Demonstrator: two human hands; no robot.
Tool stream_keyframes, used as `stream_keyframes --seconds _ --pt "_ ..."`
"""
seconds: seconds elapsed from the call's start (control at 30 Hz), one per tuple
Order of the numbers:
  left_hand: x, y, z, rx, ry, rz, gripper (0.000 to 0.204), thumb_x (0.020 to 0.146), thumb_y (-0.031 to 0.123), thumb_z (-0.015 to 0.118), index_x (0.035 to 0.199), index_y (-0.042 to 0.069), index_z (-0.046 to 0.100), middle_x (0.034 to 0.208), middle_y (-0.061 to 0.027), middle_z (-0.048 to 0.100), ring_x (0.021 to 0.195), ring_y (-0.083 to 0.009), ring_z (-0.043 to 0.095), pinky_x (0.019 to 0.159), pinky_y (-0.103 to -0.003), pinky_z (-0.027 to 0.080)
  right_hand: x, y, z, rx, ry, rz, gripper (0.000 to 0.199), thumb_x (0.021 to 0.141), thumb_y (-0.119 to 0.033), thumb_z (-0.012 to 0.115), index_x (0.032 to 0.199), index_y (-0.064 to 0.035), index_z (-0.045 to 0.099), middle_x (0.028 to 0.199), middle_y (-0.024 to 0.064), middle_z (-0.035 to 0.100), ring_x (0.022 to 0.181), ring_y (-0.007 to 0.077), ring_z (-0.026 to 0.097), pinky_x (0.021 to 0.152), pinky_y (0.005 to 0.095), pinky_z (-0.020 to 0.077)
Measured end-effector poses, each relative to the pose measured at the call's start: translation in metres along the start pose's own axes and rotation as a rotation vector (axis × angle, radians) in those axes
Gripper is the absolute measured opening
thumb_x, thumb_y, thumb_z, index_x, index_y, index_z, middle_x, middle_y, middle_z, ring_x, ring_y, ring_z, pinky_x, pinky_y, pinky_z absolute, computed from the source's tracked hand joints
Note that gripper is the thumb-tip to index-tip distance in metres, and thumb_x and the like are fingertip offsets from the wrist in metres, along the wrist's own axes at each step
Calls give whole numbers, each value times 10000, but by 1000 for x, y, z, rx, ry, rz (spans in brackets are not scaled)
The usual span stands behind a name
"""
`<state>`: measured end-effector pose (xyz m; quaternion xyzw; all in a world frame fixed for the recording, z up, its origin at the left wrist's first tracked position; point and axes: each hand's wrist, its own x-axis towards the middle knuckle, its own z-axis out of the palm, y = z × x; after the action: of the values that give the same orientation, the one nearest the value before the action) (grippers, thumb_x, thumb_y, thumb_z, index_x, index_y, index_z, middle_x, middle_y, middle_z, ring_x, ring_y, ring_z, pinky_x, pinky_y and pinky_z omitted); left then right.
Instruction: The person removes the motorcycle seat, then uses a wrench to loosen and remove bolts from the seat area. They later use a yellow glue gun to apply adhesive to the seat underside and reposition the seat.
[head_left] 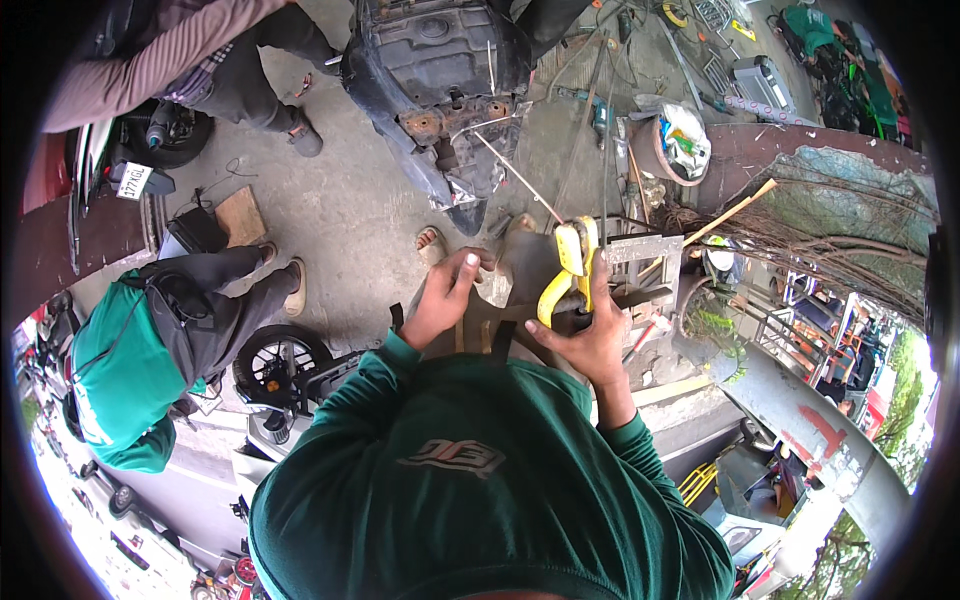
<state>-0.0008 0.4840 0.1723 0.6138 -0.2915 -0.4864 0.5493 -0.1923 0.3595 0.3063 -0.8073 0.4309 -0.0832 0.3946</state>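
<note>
My right hand [598, 340] grips a yellow welding electrode holder [574, 262], its index finger stretched along the side and the thumb near the lower handle. From the holder's jaws a thin welding rod [512, 178] slants up and left. Its far end lies over the torn tail of a dark motorcycle body [432, 60], where rusty metal brackets [428, 125] show. Lower and to the left, apart from the holder, my left hand [445, 295] is closed with the thumb raised. Its curled fingers hide whatever may be in them.
A person in a green shirt [125, 370] bends over at the left. Another person's dark trousers [255, 75] stand at upper left. A motorcycle wheel [280, 362] is beside my left arm. A bucket [655, 155], a power drill [600, 118] and a metal frame [640, 250] lie rightward.
</note>
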Motion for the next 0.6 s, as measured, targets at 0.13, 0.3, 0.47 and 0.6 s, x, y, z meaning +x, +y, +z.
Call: stream_keyframes --seconds 0.13,0.3,0.47,0.6 --pt "4 19 10 -214 -142 144 534 1100 404 450 1432 -8 521 1329 -121 645 1154 -216 618 1007 -364 476 17 -4 2 -2 0 -35 1251 673 -363 954 1607 21 217 1259 292 658 1119 415 699 930 438 576" --pt "40 37 46 -700 -247 51 776 1068 526 438 1587 -31 287 1578 -145 409 1454 -264 409 1216 -427 301 67 -5 9 86 -26 -70 1229 680 -365 940 1616 -10 227 1202 251 691 1058 390 724 894 423 594" --pt "75 31 84 -967 -176 -124 734 1062 444 489 1584 -36 300 1569 -141 426 1447 -250 421 1212 -401 313 106 20 -3 55 -110 -90 1205 675 -344 933 1626 -72 244 1167 220 703 1018 368 738 875 414 609" --pt "100 23 105 -1019 -151 -121 705 1062 391 498 1584 -38 300 1550 -138 463 1431 -228 448 1203 -382 326 134 51 -19 100 -181 -162 1200 696 -326 924 1617 -17 220 1252 215 694 1075 311 740 889 376 600"
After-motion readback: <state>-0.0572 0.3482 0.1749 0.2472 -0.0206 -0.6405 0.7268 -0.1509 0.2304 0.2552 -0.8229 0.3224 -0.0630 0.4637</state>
